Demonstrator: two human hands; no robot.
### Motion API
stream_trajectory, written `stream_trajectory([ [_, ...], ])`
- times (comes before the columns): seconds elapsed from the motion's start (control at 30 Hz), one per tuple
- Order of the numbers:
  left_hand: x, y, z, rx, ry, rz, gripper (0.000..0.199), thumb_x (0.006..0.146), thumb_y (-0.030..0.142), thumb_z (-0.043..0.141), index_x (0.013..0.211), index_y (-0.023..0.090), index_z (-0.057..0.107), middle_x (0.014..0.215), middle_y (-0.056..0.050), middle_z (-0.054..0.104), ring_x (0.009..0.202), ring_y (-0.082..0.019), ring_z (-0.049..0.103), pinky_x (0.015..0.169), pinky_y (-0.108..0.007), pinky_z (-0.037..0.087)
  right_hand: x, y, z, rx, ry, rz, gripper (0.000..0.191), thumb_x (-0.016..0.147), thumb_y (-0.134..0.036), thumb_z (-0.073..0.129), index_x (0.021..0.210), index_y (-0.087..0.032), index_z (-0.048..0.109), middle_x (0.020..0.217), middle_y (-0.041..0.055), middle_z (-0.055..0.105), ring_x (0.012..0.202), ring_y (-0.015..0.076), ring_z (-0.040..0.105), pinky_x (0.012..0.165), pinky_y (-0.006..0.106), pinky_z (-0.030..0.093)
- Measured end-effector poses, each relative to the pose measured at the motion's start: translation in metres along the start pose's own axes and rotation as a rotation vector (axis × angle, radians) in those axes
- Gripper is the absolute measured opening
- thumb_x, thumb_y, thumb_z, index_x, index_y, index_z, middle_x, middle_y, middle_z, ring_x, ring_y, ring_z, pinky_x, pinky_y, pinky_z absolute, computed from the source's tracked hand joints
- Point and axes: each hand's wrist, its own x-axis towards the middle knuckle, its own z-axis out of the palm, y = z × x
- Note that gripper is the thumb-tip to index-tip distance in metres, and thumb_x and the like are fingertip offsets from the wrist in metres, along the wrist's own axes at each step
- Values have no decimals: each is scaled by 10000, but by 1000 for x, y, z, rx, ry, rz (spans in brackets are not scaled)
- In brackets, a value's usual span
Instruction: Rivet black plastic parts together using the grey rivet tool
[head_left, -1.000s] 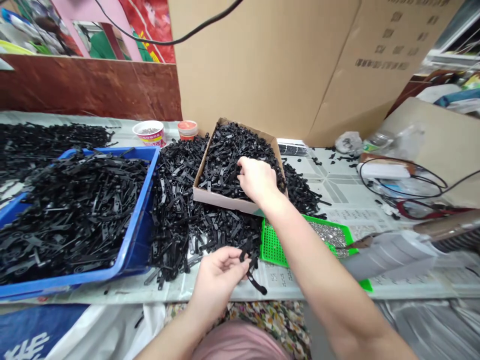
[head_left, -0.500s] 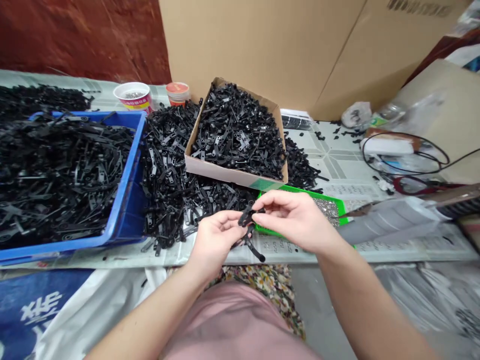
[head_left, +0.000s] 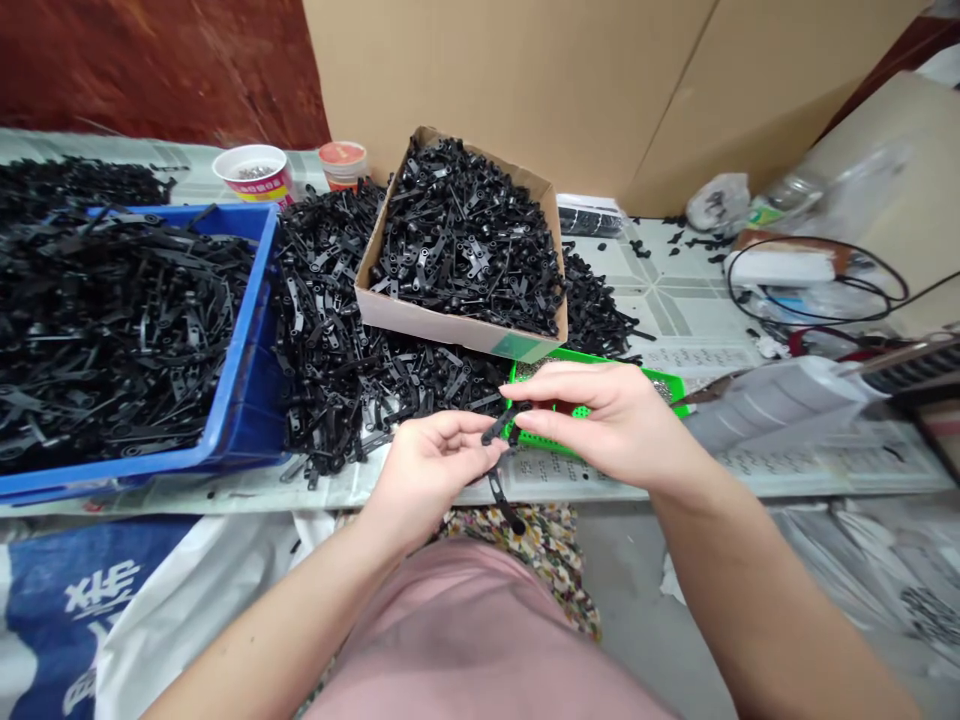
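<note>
The right hand [head_left: 615, 415] has come back from the cardboard box and meets the left hand [head_left: 435, 465] just above the desk's [head_left: 592, 487] front edge, so both are now at the same small parts. The left pinches a short black piece [head_left: 496, 426] between thumb and fingers, with a longer black strip [head_left: 504, 505] hanging beneath; the right's thumb and forefinger close on the upper end of that piece, though the exact join is hidden. Just behind the right hand is the green basket [head_left: 592, 357] of metal bits; the blue bin [head_left: 240, 340] stands by the front edge at left. Farther back, loose black parts [head_left: 322, 320] surround the filled cardboard box [head_left: 442, 328], and a white cup [head_left: 251, 160] stands near the rear edge.
</note>
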Motion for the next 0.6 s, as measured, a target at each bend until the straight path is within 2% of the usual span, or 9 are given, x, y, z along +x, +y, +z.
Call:
stream_trajectory([
  [0.13, 1, 0, 1, 33, 14, 4, 205, 583, 156, 768, 775, 120, 705, 554, 18, 635, 487, -41, 497, 501, -165, 370, -4, -1, -2, 16, 43, 9, 212, 783, -160, 647, 987, -179, 702, 714, -2, 605, 606, 94, 522, 539, 226, 421],
  [0.37, -1, 0, 4, 18, -9, 8, 180, 592, 151, 766, 761, 129, 709, 526, 34, 611, 474, -36, 484, 487, -158, 362, -9, 4, 4, 23, -17, -98, 232, 827, -121, 591, 1039, -172, 671, 787, 11, 601, 710, 98, 547, 651, 234, 450],
  [0.53, -6, 1, 2, 20, -116, -49, 181, 628, 150, 756, 806, 156, 728, 676, 4, 686, 577, -48, 548, 559, -155, 414, -10, 10, 3, 65, -21, -45, 176, 812, -143, 613, 955, -193, 701, 920, 44, 582, 863, 139, 568, 790, 278, 465],
  [0.6, -7, -1, 0, 28, -143, -73, 184, 643, 152, 751, 826, 165, 734, 726, -5, 705, 624, -58, 571, 598, -160, 429, -10, 11, 2, 109, -51, 19, 165, 809, -147, 612, 935, -200, 705, 929, 43, 614, 863, 146, 585, 785, 279, 473],
])
